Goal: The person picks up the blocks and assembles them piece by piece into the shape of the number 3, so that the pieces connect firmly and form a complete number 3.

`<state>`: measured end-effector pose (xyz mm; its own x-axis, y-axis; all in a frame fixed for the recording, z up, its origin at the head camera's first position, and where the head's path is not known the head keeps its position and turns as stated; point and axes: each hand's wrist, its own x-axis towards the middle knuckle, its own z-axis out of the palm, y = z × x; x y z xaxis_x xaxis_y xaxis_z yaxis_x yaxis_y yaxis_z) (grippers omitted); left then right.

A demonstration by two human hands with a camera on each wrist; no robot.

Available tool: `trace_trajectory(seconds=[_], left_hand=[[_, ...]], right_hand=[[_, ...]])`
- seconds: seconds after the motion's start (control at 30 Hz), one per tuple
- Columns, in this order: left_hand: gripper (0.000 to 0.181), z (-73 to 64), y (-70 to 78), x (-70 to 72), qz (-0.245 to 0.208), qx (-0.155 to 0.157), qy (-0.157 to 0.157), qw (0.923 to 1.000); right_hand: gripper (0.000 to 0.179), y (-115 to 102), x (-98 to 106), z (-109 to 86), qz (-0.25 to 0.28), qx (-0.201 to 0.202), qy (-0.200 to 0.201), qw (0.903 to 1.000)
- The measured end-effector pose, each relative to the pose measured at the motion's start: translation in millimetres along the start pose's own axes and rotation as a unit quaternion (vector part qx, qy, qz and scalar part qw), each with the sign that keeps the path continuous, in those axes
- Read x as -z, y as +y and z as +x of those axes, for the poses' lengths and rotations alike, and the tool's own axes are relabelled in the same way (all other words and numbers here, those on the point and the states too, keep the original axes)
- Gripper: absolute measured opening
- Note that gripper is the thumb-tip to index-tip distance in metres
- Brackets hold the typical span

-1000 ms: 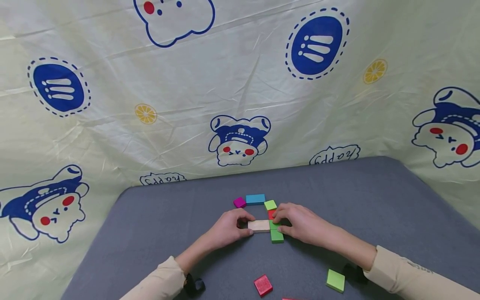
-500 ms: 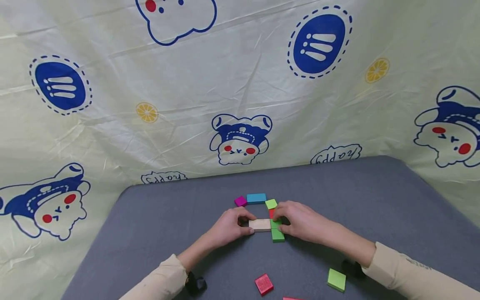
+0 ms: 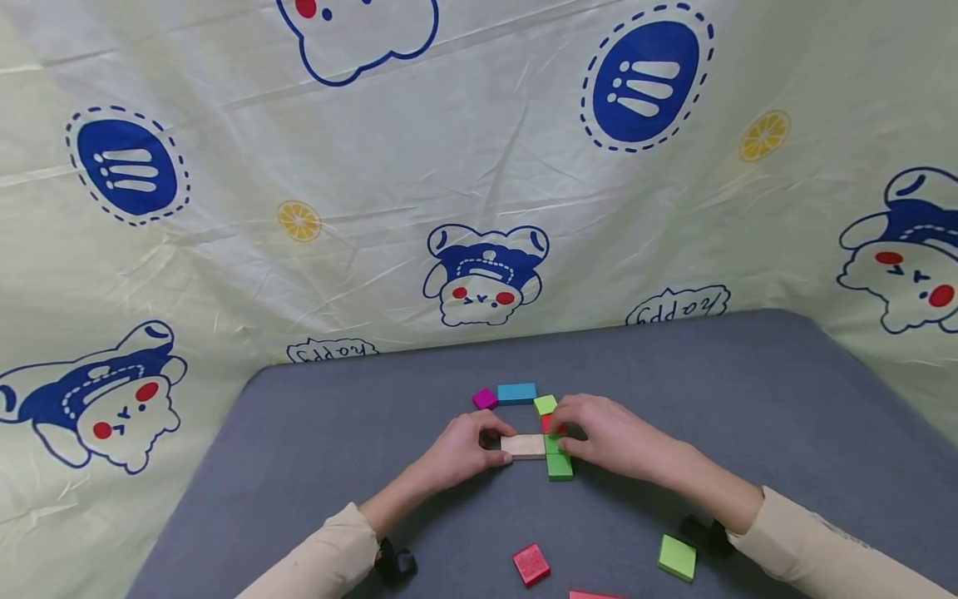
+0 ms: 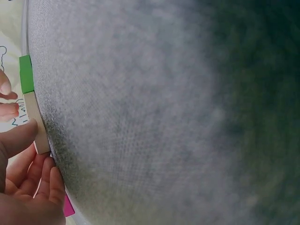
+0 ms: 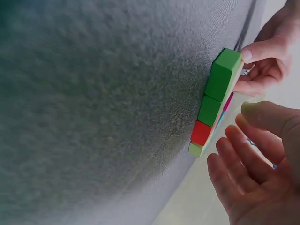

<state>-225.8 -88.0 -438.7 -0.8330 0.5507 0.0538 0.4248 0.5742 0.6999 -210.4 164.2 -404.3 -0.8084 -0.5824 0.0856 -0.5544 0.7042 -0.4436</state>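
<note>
Grey table [image 3: 329, 424], left hand [image 3: 464, 451] pinching wooden block [image 3: 525, 448] — right hand [image 3: 617, 434] relaxed, near green blocks [image 3: 560, 468]

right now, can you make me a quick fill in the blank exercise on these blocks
The left hand grips one end of the pale wooden block, whose other end meets a ____ block.
In the head view, the magenta block sits just left of the ____ block.
In the right wrist view, next to the row's light green end block comes a ____ block.

Missing words: green; blue; red
</note>
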Motion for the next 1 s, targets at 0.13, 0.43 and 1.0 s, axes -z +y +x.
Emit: trace_trajectory(seconds=[0.13,0.43,1.0], left_hand=[[0.023,-0.2,0.0,-0.2,-0.002,-0.002,0.002,1.0000],[0.024,-1.5,-0.4,-0.9,-0.006,0.002,0.008,0.9999],[0.025,0.4,-2.9,-0.1,-0.019,0.007,0.005,0.9998]], right_hand=[[0.023,0.9,3.6,-9.7,0.027,-0.004,-0.012,0.9996],[0.031,-2.1,7.2,-43.8,0.058,-0.030,-0.059,0.9961],[0.027,6.3,8.2,-107.5,0.070,-0.067,-0.093,0.9909]])
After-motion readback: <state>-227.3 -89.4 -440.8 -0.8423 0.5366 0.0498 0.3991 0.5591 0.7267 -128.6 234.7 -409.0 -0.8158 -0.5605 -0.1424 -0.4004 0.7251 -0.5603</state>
